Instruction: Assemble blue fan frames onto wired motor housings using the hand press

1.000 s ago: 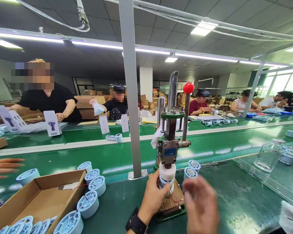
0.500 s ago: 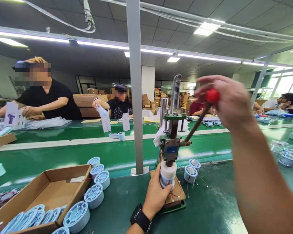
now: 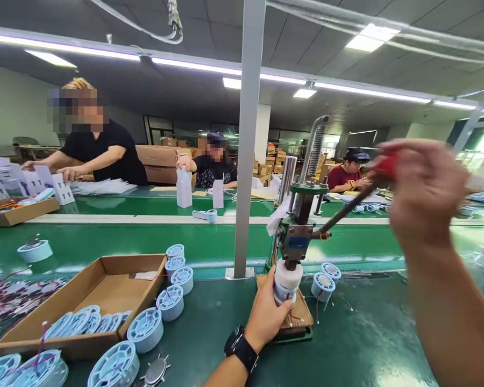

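A hand-operated lever press (image 3: 300, 236) stands on the green bench, its white round pressing head (image 3: 289, 274) lowered onto a light blue round housing (image 3: 284, 295). My left hand (image 3: 268, 309), with a black watch on the wrist, wraps round this housing and keeps it on the wooden base (image 3: 304, 314). Thin wires with small connectors trail from the part. My right hand (image 3: 425, 188) is closed round the red knob of the press lever (image 3: 349, 207), blurred by motion. Right of the press, two blue housings (image 3: 323, 286) with wires stand together.
Left of me lies a cardboard tray (image 3: 100, 274) with flat blue rings. A row of blue housings (image 3: 170, 302) lines its right side. A loose metal disc part (image 3: 156, 371) sits near the front. A grey post (image 3: 250, 161) rises behind. Co-workers (image 3: 100, 145) work across the conveyor (image 3: 185, 236).
My view has turned left, so everything sits further right in it. The lever knob in my right hand is somewhat lower and further out from the press. My left hand still grips the housing.
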